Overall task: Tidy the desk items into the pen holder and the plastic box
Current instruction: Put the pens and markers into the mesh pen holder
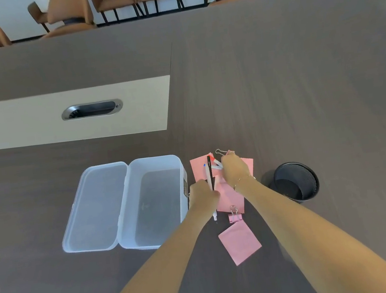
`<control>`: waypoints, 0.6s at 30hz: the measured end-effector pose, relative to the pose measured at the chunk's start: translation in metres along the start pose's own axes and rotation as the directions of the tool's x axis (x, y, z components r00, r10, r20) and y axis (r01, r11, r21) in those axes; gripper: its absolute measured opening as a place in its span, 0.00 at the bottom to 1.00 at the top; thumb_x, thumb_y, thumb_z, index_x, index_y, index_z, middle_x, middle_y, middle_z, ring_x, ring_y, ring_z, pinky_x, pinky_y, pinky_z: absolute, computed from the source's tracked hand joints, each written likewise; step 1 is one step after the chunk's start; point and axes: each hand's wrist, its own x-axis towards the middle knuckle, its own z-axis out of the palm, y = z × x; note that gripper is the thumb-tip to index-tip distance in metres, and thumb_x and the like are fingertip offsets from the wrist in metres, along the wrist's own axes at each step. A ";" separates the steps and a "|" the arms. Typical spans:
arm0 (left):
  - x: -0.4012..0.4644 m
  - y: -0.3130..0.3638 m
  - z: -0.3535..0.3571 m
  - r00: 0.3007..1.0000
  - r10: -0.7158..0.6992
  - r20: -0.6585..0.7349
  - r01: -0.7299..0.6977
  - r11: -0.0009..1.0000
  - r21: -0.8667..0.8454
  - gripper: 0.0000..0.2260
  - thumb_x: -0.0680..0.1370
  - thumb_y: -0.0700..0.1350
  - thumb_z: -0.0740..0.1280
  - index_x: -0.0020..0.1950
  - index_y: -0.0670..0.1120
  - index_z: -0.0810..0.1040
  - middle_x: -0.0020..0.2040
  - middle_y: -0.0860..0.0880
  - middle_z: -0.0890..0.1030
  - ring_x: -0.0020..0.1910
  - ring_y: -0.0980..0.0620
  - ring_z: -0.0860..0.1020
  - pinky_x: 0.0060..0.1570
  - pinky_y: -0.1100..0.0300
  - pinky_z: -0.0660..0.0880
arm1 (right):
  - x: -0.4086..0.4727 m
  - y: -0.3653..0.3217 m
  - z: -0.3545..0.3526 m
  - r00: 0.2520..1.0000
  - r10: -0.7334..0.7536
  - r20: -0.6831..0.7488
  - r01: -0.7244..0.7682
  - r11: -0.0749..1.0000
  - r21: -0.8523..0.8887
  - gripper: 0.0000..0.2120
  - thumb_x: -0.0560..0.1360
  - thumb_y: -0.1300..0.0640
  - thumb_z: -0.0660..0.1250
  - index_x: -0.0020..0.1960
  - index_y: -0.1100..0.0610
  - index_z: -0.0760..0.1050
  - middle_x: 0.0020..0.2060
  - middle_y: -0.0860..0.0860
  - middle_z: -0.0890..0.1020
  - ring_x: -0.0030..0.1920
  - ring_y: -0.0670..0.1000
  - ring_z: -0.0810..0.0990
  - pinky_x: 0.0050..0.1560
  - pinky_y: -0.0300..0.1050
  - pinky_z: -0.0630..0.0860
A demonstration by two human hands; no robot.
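Both bare forearms are reaching forward from the bottom edge, converging toward the middle of the view. The left hand (203, 192) is curling into a loose fist, its grip closing around thin upright shafts that are sticking out above the knuckles. The right hand (234, 168) is lying just beyond it, palm down, fingers bending and pinching at their tips. A thin bracelet is circling the right wrist.

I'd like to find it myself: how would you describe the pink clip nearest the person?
Start at the clear plastic box with its open lid. Right of it, past the left hand, pink paper sheets lie. The small pink binder clip sits between two sheets, its wire handles raised.
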 end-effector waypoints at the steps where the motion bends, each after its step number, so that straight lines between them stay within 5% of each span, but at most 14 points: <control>1: 0.000 -0.001 -0.004 1.000 0.012 -0.007 -0.012 1.000 0.001 0.12 0.72 0.35 0.62 0.30 0.43 0.64 0.29 0.49 0.65 0.25 0.53 0.64 0.24 0.63 0.58 | 0.000 0.000 -0.001 1.000 0.008 -0.008 -0.008 0.999 0.039 0.14 0.74 0.72 0.60 0.57 0.67 0.75 0.58 0.64 0.77 0.52 0.61 0.80 0.50 0.50 0.77; 3: -0.002 0.001 -0.014 0.999 0.033 -0.005 -0.033 0.999 -0.023 0.17 0.72 0.36 0.63 0.26 0.44 0.60 0.26 0.48 0.64 0.25 0.50 0.63 0.25 0.62 0.57 | -0.006 0.002 -0.007 0.999 0.022 -0.029 -0.017 0.987 0.160 0.08 0.76 0.68 0.61 0.49 0.65 0.78 0.47 0.62 0.79 0.41 0.58 0.76 0.37 0.42 0.73; 5: -0.006 0.007 -0.026 0.998 0.062 0.001 -0.062 0.997 -0.050 0.14 0.73 0.39 0.64 0.27 0.43 0.67 0.28 0.45 0.70 0.30 0.46 0.68 0.28 0.60 0.62 | -0.018 0.005 -0.019 0.999 0.022 -0.043 -0.007 0.950 0.314 0.09 0.77 0.63 0.62 0.40 0.61 0.78 0.39 0.58 0.78 0.37 0.55 0.73 0.33 0.37 0.68; 9: -0.017 0.040 -0.048 0.973 0.230 -0.026 -0.231 0.962 -0.142 0.11 0.76 0.46 0.67 0.44 0.38 0.81 0.43 0.40 0.83 0.44 0.43 0.80 0.47 0.53 0.75 | -0.058 0.027 -0.064 0.995 0.032 -0.098 0.018 0.879 0.476 0.08 0.75 0.58 0.66 0.48 0.62 0.81 0.41 0.56 0.83 0.41 0.54 0.78 0.39 0.37 0.72; 14: -0.037 0.108 -0.029 0.869 0.494 0.012 -0.484 0.856 -0.181 0.05 0.74 0.44 0.71 0.39 0.44 0.78 0.34 0.51 0.79 0.32 0.62 0.75 0.33 0.78 0.70 | -0.108 0.081 -0.118 0.981 0.134 -0.142 -0.052 0.880 0.473 0.07 0.74 0.60 0.63 0.44 0.64 0.77 0.41 0.59 0.85 0.45 0.60 0.82 0.45 0.46 0.77; 18: -0.047 0.132 0.019 0.839 0.540 0.075 -0.520 0.834 -0.186 0.04 0.73 0.41 0.71 0.40 0.41 0.79 0.36 0.49 0.80 0.34 0.55 0.76 0.35 0.72 0.71 | -0.131 0.116 -0.123 0.973 0.220 -0.065 -0.164 0.866 0.473 0.07 0.72 0.63 0.61 0.41 0.63 0.78 0.37 0.57 0.86 0.38 0.57 0.80 0.36 0.39 0.72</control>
